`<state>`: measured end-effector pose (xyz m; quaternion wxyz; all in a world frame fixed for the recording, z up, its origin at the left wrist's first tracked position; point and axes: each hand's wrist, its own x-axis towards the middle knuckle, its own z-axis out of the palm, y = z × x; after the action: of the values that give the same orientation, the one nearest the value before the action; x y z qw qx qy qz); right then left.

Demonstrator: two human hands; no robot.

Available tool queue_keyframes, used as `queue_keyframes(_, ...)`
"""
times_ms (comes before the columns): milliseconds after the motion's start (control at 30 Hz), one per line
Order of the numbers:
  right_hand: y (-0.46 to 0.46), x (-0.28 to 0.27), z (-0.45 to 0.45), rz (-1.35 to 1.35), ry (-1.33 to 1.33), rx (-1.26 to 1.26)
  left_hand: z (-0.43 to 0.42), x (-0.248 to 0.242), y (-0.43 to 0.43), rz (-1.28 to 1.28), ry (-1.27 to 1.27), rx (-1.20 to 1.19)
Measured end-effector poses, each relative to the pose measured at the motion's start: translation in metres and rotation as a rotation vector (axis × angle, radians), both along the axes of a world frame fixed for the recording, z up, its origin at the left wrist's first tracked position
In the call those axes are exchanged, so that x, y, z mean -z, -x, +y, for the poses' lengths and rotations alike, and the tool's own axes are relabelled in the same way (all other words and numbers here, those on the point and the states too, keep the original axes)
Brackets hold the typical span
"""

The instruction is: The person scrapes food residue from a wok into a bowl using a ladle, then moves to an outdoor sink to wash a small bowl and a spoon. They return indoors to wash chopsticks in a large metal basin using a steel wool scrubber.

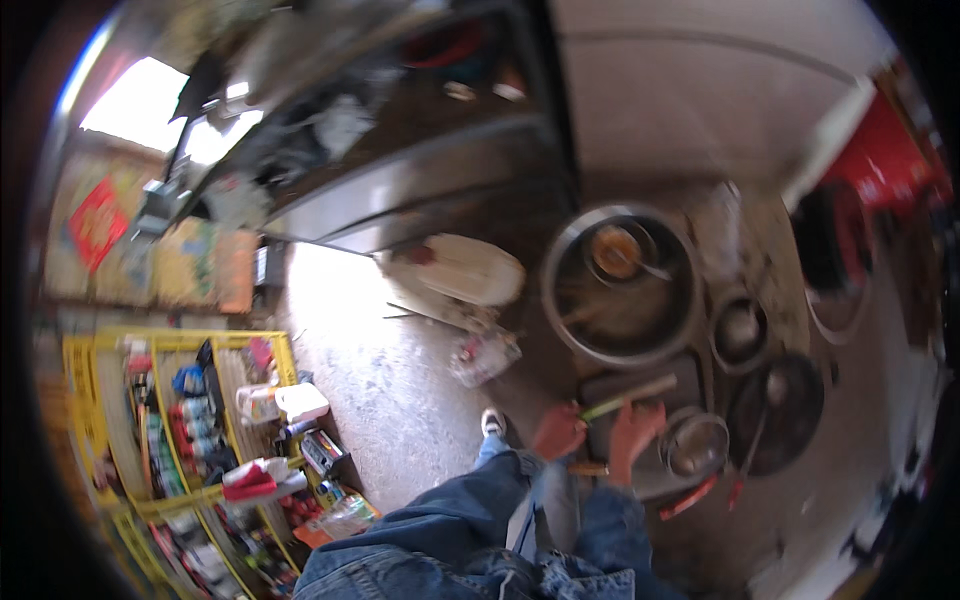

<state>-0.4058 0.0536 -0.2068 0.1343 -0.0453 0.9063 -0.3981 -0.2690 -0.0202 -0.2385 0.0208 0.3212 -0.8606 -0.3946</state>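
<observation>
My left hand (559,433) grips the green end of a long pale stalk (630,396), which looks like a leek or large scallion. The fingers of my right hand (636,439) are on the stalk near its middle. Beneath it is a dark rectangular board or tray (686,375). Right of my right hand sits a metal bowl (697,446), its contents blurred. A brown wooden handle (589,469) shows between my wrists; what it belongs to is hidden.
Beyond the board stands a large metal basin (551,300) holding a bowl of orange-brown food (616,251). A small pot (739,330) and a dark pan (795,405) with a ladle are at right. To the left are a plastic jug (472,270) and yellow shelves (154,375) of goods.
</observation>
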Motion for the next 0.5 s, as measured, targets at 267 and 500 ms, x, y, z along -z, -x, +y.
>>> queue_keyframes(267,-0.005,-0.11,0.021,-0.01,0.142,-0.332,-0.026,-0.044,-0.034,0.12,0.056,0.023)
queue_keyframes(500,-0.052,-0.249,-0.077,-0.286,0.398,-0.579,-0.084,-0.102,-0.176,0.275,-0.082,-0.319)
